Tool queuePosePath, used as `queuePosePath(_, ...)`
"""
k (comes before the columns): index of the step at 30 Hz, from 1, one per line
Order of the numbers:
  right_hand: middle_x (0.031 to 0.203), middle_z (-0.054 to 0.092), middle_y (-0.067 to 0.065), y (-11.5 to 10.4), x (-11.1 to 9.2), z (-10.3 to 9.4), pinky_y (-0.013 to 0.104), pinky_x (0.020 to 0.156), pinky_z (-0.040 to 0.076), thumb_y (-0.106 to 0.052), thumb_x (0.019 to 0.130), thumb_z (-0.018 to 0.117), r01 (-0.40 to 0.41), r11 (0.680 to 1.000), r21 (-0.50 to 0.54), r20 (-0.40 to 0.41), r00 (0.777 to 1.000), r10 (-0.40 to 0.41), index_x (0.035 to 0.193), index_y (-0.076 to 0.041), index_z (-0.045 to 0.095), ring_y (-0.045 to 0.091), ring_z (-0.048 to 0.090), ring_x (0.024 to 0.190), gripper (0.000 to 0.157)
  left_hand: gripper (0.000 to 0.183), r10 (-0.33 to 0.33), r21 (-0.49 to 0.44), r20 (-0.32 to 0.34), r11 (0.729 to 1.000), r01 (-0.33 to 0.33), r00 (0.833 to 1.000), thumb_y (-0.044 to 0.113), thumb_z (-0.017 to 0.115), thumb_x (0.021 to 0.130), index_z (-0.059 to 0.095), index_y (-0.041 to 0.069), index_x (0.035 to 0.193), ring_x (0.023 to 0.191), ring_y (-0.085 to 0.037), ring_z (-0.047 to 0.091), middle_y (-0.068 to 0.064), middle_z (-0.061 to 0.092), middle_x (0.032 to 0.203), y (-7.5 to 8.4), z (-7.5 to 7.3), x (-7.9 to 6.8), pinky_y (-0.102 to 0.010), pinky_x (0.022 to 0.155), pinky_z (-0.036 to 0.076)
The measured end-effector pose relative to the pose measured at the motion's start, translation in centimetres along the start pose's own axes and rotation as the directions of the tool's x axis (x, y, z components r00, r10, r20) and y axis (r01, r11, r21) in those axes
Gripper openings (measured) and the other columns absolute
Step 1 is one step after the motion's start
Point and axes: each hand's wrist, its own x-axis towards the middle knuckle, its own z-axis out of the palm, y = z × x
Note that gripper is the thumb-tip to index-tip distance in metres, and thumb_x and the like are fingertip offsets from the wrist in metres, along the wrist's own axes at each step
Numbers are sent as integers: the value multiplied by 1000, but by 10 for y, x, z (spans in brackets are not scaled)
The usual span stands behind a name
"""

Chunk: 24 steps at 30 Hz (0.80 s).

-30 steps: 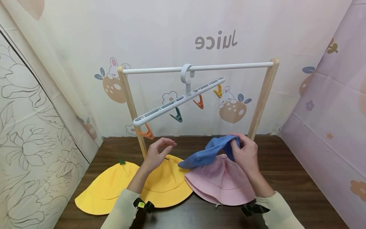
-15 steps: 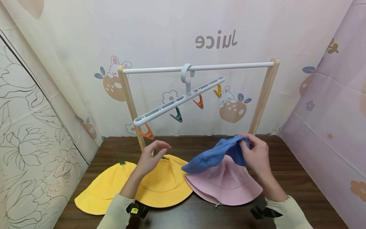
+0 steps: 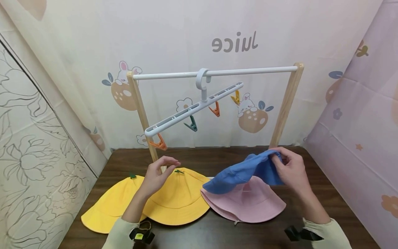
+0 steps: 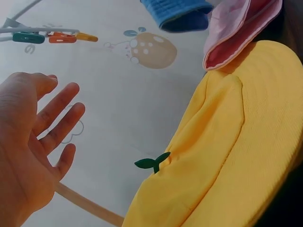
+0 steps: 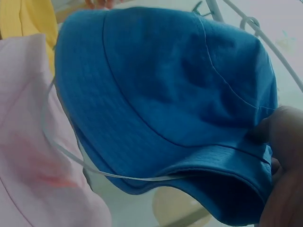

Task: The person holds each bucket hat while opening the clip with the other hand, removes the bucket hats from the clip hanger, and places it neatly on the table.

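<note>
My right hand (image 3: 293, 170) pinches the edge of a blue bucket hat (image 3: 239, 174), holding it raised over a pink bucket hat (image 3: 252, 204). In the right wrist view a thin pale cord (image 5: 90, 168) loops below the blue hat's brim. My left hand (image 3: 158, 175) hovers with fingers relaxed and holds nothing, above a yellow hat (image 3: 178, 204) that has a small green sprout (image 4: 152, 163) on its crown. A second yellow hat (image 3: 112, 204) lies farther left on the table.
A grey-white clip hanger (image 3: 192, 110) hangs by its hook from a white rod (image 3: 248, 71) between wooden posts (image 3: 286, 107). Orange, green and yellow clips dangle from it, among them a green clip (image 3: 191, 124). Beneath stands a dark wooden table (image 3: 326, 200), with printed curtains behind.
My right hand has carried the blue hat to the right and slightly down. The left hand has drifted left and down, still holding nothing. The other hats stay where they were.
</note>
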Motion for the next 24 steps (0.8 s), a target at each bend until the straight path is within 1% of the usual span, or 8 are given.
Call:
queuePosePath(3, 91, 80, -10, 3, 0, -7, 14, 69, 47, -4, 107, 70, 7, 1000, -10, 17, 1000, -7, 122, -1, 83, -1, 59, 70, 20, 18, 4, 12, 0, 1000, -4, 1000, 6, 64, 113, 75, 10, 127, 120, 0, 71, -13, 84, 124, 3, -4, -4, -24, 107, 57)
queuePosePath(6, 84, 69, -27, 5, 0, -13, 17, 68, 46, -4, 107, 70, 2, 1000, -25, 28, 1000, -1, 121, -2, 83, 0, 57, 69, 19, 19, 4, 19, -5, 1000, -4, 1000, 5, 65, 113, 75, 10, 127, 121, 1, 70, -12, 84, 124, 3, -9, -8, -24, 105, 57)
queuePosePath(9, 78, 70, -19, 9, -1, -18, 21, 66, 44, -3, 107, 69, -11, 999, -43, 48, 999, 13, 122, -2, 82, 3, 55, 67, 19, 19, -1, 36, -17, 999, 1, 1000, 4, 65, 112, 75, 8, 128, 126, 5, 67, -12, 84, 124, 1, -14, -12, -26, 107, 57)
queuePosePath(11, 76, 70, -18, 12, -2, -21, 22, 66, 44, -3, 108, 68, -16, 999, -50, 62, 998, 19, 122, -3, 82, 3, 55, 66, 19, 19, -4, 51, -26, 999, 6, 1000, 4, 65, 112, 76, 7, 127, 128, 5, 66, -12, 84, 124, -1, -17, -16, -28, 106, 57)
queuePosePath(13, 77, 70, -17, 14, -2, -25, 23, 66, 44, -4, 108, 68, -13, 998, -59, 76, 997, 18, 122, -3, 81, 4, 55, 67, 19, 19, -2, 60, -34, 998, 4, 999, 3, 65, 112, 76, 8, 127, 126, 5, 67, -12, 84, 123, -3, -20, -20, -28, 105, 58)
queuePosePath(17, 76, 70, -17, 16, -4, -32, 22, 66, 45, -5, 109, 67, -12, 998, -64, 97, 995, 18, 122, -3, 80, 4, 57, 68, 18, 21, 24, 74, -51, 997, -20, 998, -1, 65, 110, 76, 8, 126, 116, 4, 70, -13, 84, 120, -3, -26, -25, -24, 99, 60)
queuePosePath(20, 70, 66, -13, 18, -6, -36, 24, 65, 43, -6, 109, 67, -12, 998, -63, 106, 994, 19, 121, -2, 79, 6, 55, 66, 17, 22, 41, 82, -63, 996, -35, 997, -2, 66, 109, 76, 9, 126, 114, 3, 71, -14, 84, 119, -3, -30, -25, -23, 98, 60)
queuePosePath(24, 65, 59, -10, 23, -7, -38, 27, 63, 37, -5, 108, 69, -13, 998, -68, 116, 993, 21, 119, -1, 78, 7, 50, 64, 15, 22, 34, 81, -72, 996, -28, 997, -3, 66, 109, 77, 8, 124, 113, 4, 71, -15, 83, 118, -3, -35, -27, -22, 94, 61)
